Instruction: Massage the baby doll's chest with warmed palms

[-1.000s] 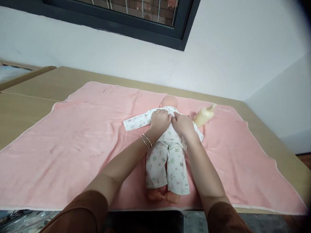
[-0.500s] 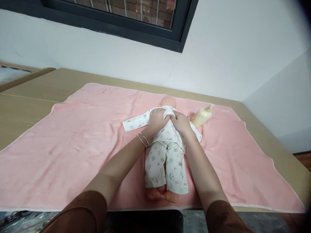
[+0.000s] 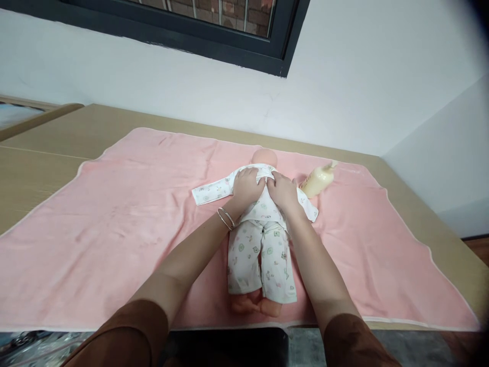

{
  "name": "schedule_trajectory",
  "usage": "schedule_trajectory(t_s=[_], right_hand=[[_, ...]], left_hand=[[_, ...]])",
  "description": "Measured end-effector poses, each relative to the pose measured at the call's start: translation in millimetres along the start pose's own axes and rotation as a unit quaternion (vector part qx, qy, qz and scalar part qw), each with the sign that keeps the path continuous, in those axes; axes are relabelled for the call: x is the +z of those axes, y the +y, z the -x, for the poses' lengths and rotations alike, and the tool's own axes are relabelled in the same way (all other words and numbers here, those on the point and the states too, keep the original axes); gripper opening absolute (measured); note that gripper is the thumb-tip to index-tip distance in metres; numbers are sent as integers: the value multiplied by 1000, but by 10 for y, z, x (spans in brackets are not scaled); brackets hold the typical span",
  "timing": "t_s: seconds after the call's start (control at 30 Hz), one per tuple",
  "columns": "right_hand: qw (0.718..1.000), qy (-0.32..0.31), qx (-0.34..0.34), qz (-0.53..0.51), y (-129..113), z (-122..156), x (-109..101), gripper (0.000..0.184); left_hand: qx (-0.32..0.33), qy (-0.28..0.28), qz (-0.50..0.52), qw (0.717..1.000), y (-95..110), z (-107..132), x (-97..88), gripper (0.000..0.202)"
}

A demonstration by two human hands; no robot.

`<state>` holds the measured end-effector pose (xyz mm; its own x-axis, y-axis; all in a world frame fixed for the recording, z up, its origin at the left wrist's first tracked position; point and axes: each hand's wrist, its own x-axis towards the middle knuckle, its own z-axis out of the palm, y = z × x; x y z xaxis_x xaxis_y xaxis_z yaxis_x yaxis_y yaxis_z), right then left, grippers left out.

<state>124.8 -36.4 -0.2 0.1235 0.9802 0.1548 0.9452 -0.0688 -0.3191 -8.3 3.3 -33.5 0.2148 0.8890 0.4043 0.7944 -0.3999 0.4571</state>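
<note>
A baby doll [image 3: 263,257] in white patterned pyjamas lies stretched out on a pink blanket [image 3: 126,219], its bald head away from me and its bare feet toward me. Flat on the left side of its upper body rests my left hand [image 3: 247,187], fingers extended, with bangles at the wrist. My right hand [image 3: 283,191] lies the same way on the doll's right side. The thumbs almost meet in the middle. Both palms touch the shirt and grip nothing. Just beyond the right sleeve, a pale yellow pump bottle [image 3: 318,181] lies tilted on the blanket.
Under the blanket is a wooden table [image 3: 114,114], pushed against a white wall [image 3: 336,92]. A dark-framed window [image 3: 229,46] is set above it. Below the near edge, a black object [image 3: 229,346] and clear plastic wrapping [image 3: 46,349] show.
Both hands stay on the doll's upper body with almost no shift. The whole view has tilted very slightly, and the doll and bottle keep their places.
</note>
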Motion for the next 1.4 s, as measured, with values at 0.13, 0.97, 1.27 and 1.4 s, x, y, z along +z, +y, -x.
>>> schedule_trajectory(t_s=[0.13, 0.97, 1.27, 1.4], right_hand=[[999, 10, 2, -50, 69, -39, 155, 57], [993, 75, 26, -85, 64, -12, 266, 53], [989, 142, 9, -32, -103, 69, 107, 63], [995, 45, -87, -34, -106, 78, 147, 57]], left_hand=[[9, -12, 32, 999, -83, -45, 58, 45], [15, 51, 130, 990, -188, -23, 174, 52], [37, 114, 234, 965, -299, 44, 268, 80], [52, 143, 254, 955, -310, 69, 282, 89]])
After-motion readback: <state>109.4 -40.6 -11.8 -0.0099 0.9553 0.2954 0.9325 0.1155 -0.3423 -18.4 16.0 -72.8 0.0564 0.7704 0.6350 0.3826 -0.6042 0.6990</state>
